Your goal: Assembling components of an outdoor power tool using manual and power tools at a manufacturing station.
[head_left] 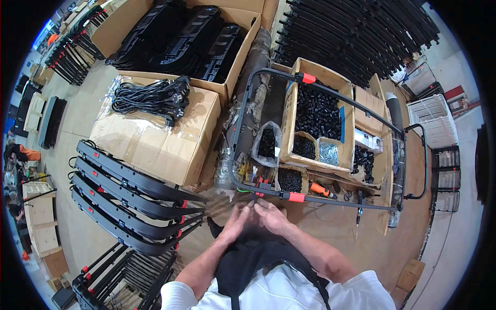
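My left hand (239, 217) and my right hand (272, 217) meet in front of my body, fingertips close together just below the near bar of a black tubular frame (335, 202). Both hands are closed in a pinch. Whatever lies between the fingers is too small and blurred to name. Right above them, a red clip (261, 187) sits on the bar, with a bit of green wire (243, 190) beside it. The frame lies across the workbench and carries red sleeves (296, 197) on its long bars.
On the bench stand a wooden crate of black plastic parts (318, 111), a bag (267, 142), a box of small black pieces (290, 180) and an orange power tool (321, 189). Left are stacked black frames (129, 201) and a carton (155, 139) bearing coiled cables (147, 98).
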`<state>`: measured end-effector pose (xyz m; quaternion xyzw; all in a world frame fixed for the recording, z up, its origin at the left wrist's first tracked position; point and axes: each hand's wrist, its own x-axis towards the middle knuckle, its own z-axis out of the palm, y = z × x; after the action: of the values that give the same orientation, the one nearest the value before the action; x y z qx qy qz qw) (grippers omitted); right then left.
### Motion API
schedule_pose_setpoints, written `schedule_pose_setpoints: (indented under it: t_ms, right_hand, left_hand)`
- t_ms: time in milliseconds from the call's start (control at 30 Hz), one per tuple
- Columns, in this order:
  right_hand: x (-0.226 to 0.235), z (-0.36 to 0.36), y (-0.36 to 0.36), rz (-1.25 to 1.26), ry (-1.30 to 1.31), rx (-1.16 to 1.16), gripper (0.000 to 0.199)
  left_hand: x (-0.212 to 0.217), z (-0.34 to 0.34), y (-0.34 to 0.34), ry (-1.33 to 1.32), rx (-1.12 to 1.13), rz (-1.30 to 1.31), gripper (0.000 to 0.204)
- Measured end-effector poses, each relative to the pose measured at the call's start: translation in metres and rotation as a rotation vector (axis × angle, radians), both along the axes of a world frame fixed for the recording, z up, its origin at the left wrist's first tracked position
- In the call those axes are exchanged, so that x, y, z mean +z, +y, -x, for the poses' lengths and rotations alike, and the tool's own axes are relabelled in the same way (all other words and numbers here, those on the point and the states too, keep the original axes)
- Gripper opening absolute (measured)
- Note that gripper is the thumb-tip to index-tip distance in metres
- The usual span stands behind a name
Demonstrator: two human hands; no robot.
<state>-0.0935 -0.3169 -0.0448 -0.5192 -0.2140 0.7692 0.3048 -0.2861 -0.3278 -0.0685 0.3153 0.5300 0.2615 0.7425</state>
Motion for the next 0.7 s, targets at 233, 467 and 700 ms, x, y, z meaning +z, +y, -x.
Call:
schedule_pose_setpoints:
  t_ms: [233, 467, 700]
  right_hand:
    - [0.023, 0.010, 0.016, -0.136, -0.043, 0.098, 0.032]
    - [0.107, -0.009, 0.064, -0.455, -0.985, 0.638, 0.036]
    - [0.066, -0.032, 0.139, -0.371, -0.917, 0.699, 0.048]
  left_hand:
    - [0.000, 0.011, -0.019, 0.107, -0.431, -0.205, 0.060]
    - [-0.015, 0.019, -0.039, 0.205, -0.328, -0.316, 0.031]
    - [-0.029, 0.016, -0.050, 0.082, -0.059, -0.255, 0.026]
